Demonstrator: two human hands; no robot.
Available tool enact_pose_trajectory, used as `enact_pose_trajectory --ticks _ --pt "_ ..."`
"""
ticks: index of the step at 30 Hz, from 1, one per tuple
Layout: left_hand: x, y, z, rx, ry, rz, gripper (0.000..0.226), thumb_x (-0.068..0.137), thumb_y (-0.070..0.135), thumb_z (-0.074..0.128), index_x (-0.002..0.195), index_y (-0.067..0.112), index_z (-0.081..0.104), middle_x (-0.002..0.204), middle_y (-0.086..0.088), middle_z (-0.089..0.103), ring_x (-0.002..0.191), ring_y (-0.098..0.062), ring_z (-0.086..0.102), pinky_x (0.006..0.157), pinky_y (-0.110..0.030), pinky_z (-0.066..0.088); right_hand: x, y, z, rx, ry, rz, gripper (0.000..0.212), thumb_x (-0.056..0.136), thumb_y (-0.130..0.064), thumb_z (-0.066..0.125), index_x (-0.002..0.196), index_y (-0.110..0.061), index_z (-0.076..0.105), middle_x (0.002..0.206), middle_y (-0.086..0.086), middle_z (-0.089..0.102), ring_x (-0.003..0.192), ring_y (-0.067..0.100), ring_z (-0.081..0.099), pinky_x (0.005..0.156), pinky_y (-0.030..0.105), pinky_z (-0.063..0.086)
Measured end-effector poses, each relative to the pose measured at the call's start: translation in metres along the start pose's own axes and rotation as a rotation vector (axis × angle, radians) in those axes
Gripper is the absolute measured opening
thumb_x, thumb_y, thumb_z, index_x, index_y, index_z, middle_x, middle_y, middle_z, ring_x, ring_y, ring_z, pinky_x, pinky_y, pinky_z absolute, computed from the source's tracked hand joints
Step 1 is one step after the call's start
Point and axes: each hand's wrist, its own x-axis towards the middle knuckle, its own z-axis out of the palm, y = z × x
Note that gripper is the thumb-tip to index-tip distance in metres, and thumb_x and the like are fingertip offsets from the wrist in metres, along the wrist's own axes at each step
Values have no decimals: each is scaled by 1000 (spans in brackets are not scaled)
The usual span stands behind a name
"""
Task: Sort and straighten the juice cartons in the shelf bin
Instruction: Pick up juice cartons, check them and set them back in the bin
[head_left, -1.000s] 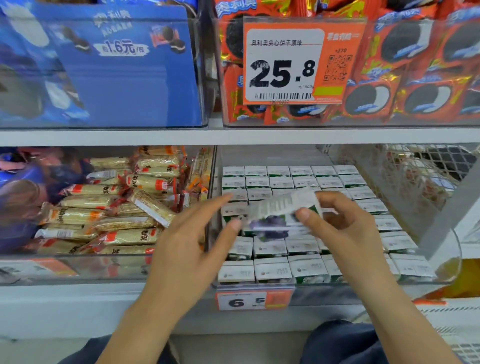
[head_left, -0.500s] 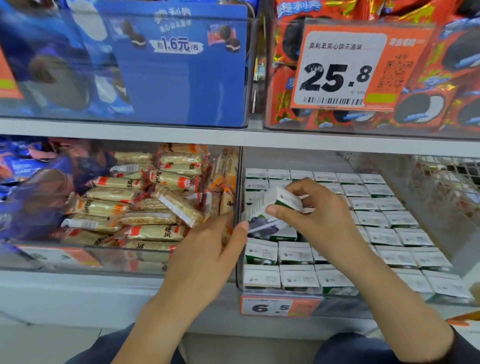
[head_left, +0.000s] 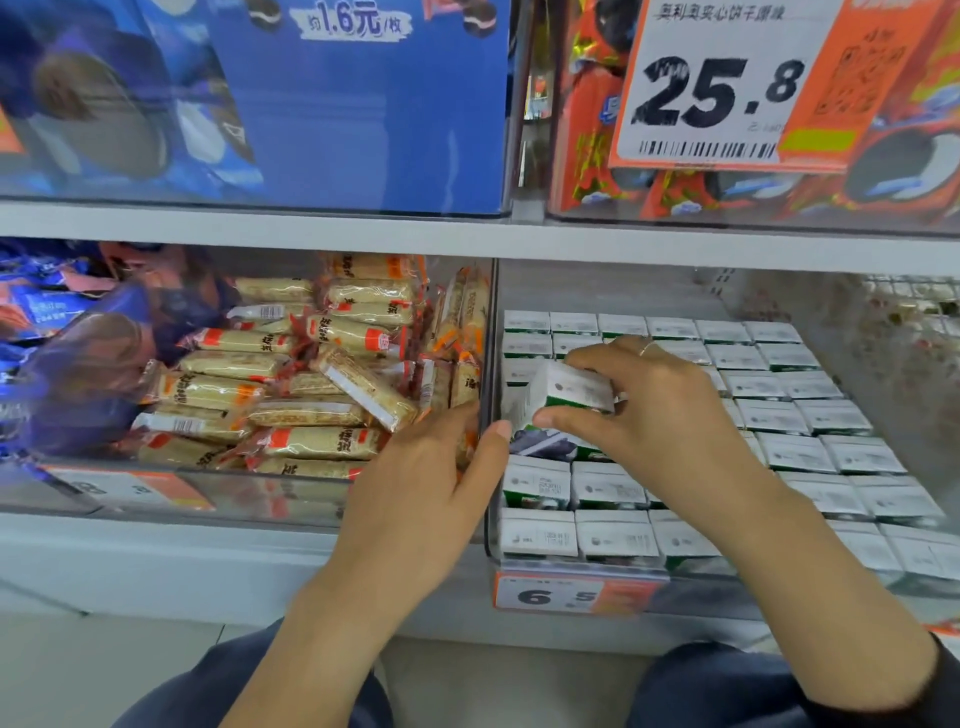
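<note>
The right hand (head_left: 660, 410) grips one tilted juice carton (head_left: 566, 400) between thumb and fingers, held just above the left-hand rows of the shelf bin (head_left: 491, 441). The left hand (head_left: 421, 483) rests with relaxed fingers at the bin's clear left wall, holding nothing, thumb tip apparently touching it. The carton looks small, light and stiff-sided, though squeezable; holding its broad faces near the top should let it drop upright into the gap among the standing cartons (head_left: 779, 415).
</note>
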Motion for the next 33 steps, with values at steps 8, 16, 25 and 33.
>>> enact_pose_trajectory --ticks 8,16,25,33 --pt "-2 2 -2 -23 -8 0 64 84 66 21 120 29 58 86 17 53 75 -6 48 57 -12 30 1 2 18 -80 -218 -62 54 84 -45 64 133 -23 55 121 2 59 75 11 53 73 19 35" --pt "-2 3 -2 -11 -17 -10 56 88 61 24 119 28 59 84 13 55 74 -9 48 57 -11 29 4 4 19 -101 -368 -78 43 86 -45 63 125 -30 56 108 -9 59 102 12 52 71 24 35" --pt "-3 2 0 -38 -13 -14 69 83 67 20 128 27 56 99 10 62 84 -4 47 67 -25 37 7 13 25 -108 -372 -67 28 92 -49 53 112 -37 68 102 -12 52 85 3 42 62 24 36" --pt "-4 2 -1 -27 -20 -22 68 84 66 20 129 28 55 93 15 57 83 -5 48 65 -24 35 3 23 18 -118 -379 -38 25 87 -45 62 110 -36 65 105 -15 60 94 5 49 71 25 39"
